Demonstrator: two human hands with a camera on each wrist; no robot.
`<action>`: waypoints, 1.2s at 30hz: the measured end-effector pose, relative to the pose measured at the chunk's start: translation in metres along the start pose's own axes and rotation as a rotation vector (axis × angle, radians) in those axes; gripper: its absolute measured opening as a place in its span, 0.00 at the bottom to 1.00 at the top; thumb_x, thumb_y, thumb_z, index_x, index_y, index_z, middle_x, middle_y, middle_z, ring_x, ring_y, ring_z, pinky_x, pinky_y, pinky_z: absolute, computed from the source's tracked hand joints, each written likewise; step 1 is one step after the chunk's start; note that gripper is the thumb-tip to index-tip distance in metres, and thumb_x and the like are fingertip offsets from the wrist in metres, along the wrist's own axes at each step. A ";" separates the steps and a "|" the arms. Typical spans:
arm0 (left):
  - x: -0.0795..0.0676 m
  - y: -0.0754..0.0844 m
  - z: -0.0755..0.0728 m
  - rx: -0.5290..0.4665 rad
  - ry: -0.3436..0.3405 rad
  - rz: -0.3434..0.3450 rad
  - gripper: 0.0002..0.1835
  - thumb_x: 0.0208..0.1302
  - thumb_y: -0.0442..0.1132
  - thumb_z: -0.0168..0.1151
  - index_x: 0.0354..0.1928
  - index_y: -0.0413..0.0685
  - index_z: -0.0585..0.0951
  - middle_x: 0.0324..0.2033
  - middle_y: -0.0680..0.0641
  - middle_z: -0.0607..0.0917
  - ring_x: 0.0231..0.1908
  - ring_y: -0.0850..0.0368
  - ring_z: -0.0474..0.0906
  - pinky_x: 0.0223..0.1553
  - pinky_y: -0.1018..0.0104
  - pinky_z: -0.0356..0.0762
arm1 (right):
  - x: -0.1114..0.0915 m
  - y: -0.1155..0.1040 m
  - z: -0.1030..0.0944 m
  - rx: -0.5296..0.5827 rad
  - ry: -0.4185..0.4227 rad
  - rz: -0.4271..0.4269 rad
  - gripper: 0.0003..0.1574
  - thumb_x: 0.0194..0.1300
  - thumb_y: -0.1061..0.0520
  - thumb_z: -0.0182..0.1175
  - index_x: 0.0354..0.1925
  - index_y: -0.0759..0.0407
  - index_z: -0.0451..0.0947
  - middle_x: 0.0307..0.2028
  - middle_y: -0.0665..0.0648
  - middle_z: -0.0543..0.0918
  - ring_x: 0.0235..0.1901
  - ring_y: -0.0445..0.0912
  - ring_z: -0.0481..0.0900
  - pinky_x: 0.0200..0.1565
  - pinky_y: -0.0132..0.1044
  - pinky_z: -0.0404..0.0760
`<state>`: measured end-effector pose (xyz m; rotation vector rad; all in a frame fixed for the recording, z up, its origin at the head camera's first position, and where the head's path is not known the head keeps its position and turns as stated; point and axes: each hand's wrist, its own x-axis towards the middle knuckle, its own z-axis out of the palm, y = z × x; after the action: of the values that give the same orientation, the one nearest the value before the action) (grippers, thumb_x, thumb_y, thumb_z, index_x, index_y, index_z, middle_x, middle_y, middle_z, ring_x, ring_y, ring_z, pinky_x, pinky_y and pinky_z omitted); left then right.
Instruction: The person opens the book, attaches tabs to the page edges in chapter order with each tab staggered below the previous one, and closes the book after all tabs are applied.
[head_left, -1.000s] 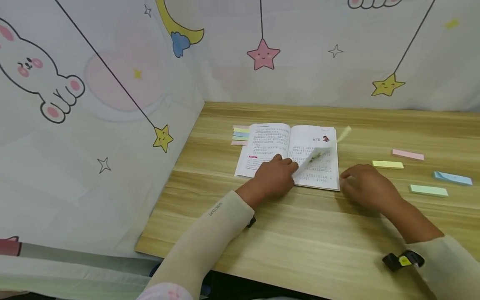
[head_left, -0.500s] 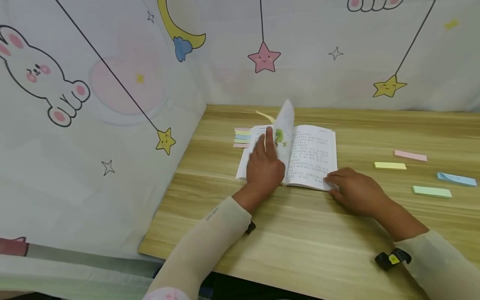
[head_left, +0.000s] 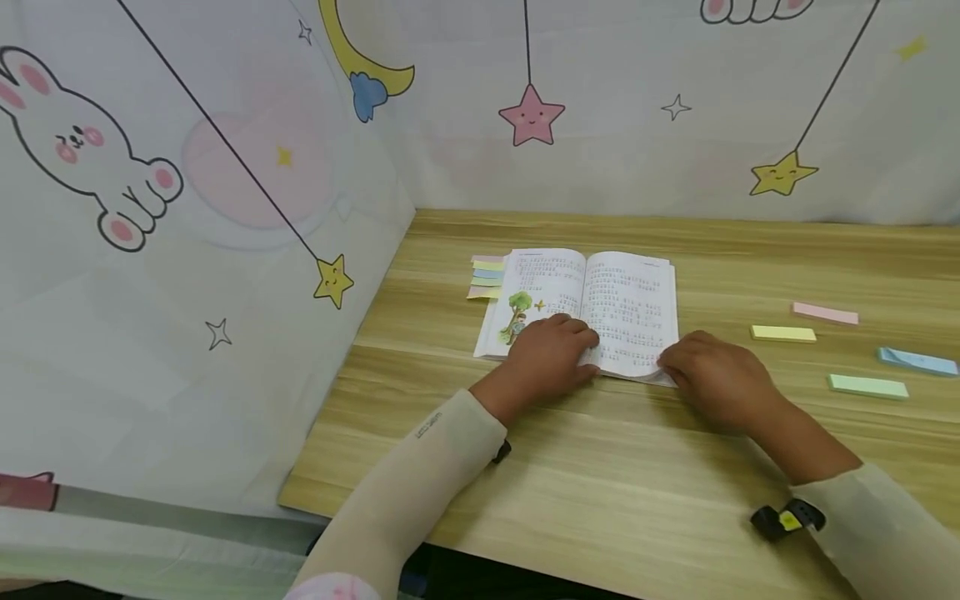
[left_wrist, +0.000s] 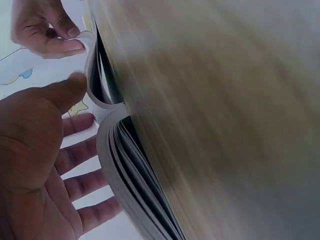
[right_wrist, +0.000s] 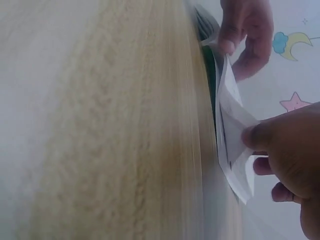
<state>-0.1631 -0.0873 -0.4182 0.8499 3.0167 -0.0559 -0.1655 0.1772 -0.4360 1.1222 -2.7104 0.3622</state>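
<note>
An open book (head_left: 630, 292) with printed text lies on the wooden table, and its left page shows a picture of a tree. Across the lower middle of the book, by the spine, rests my left hand (head_left: 551, 358). In the left wrist view that hand's fingers (left_wrist: 82, 185) extend over the pages, fairly straight. My right hand (head_left: 716, 375) is at the lower right corner, pinching a page (right_wrist: 237, 125) between thumb and fingers; the right wrist view shows this page lifted and bent. Colored sticky tabs (head_left: 487, 275) stick out from the book's left edge.
To the right lie sticky note pads: pink (head_left: 825, 313), yellow (head_left: 783, 333), green (head_left: 868, 386) and blue (head_left: 917, 362). A wall sheet (head_left: 450, 175) with cartoon drawings borders the wooden table (head_left: 637, 467) behind and at left. The table's front edge runs below the arms.
A leaf with a yellow tab has turned from right to left and now lies flat, showing the tree picture. My left hand came back to the spine; my right hand took the lower right corner.
</note>
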 end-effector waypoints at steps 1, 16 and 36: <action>0.001 0.000 0.000 0.006 -0.004 -0.003 0.26 0.61 0.64 0.54 0.58 0.65 0.73 0.55 0.59 0.73 0.56 0.57 0.67 0.50 0.61 0.68 | 0.000 0.000 -0.001 -0.013 0.023 -0.007 0.10 0.55 0.62 0.64 0.39 0.55 0.82 0.38 0.51 0.83 0.42 0.47 0.76 0.36 0.44 0.76; 0.008 0.003 0.003 0.080 0.034 -0.057 0.23 0.69 0.50 0.46 0.63 0.52 0.66 0.36 0.57 0.80 0.45 0.57 0.73 0.27 0.62 0.72 | -0.007 -0.002 -0.008 -0.025 0.175 0.013 0.25 0.51 0.59 0.68 0.50 0.57 0.77 0.55 0.60 0.71 0.52 0.57 0.71 0.35 0.52 0.76; 0.010 0.008 0.002 0.052 0.038 -0.062 0.20 0.68 0.50 0.45 0.57 0.51 0.70 0.39 0.55 0.81 0.45 0.54 0.74 0.34 0.62 0.75 | -0.005 0.000 -0.006 -0.027 0.222 0.040 0.35 0.51 0.58 0.70 0.58 0.56 0.72 0.56 0.61 0.68 0.50 0.56 0.71 0.31 0.51 0.76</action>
<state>-0.1673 -0.0751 -0.4206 0.7700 3.0896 -0.1208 -0.1611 0.1825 -0.4318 0.9600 -2.5383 0.4276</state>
